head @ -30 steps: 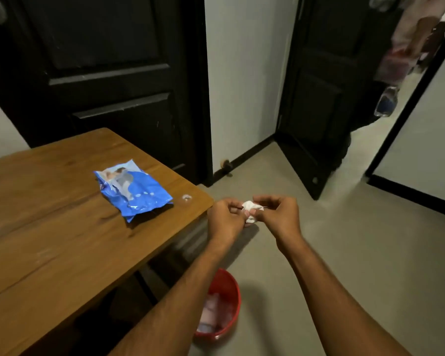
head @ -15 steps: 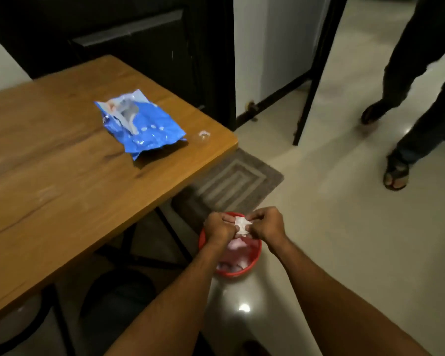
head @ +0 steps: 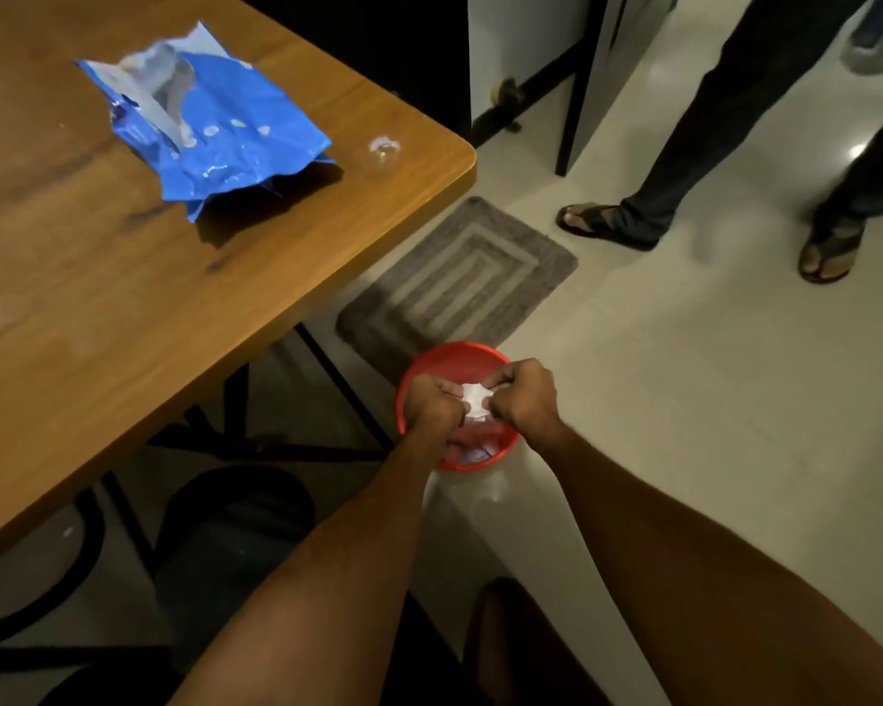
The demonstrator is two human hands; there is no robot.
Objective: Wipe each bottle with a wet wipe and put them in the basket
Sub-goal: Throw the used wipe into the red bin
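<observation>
Pinching a crumpled white wet wipe (head: 474,400) between my left hand (head: 433,402) and right hand (head: 523,394), I hold it over the round red plastic basket (head: 432,369) at 6 o'clock from the ribbed grey mat (head: 460,277); its contents are blurred.

Both hands cover much of the red basket (head: 432,361), whose contents are too blurred to name. The white wad (head: 474,400) between the hands is mostly hidden. The desk (head: 98,298) runs off the left and top edges. The standing person (head: 709,119) is cut off above the legs.
</observation>
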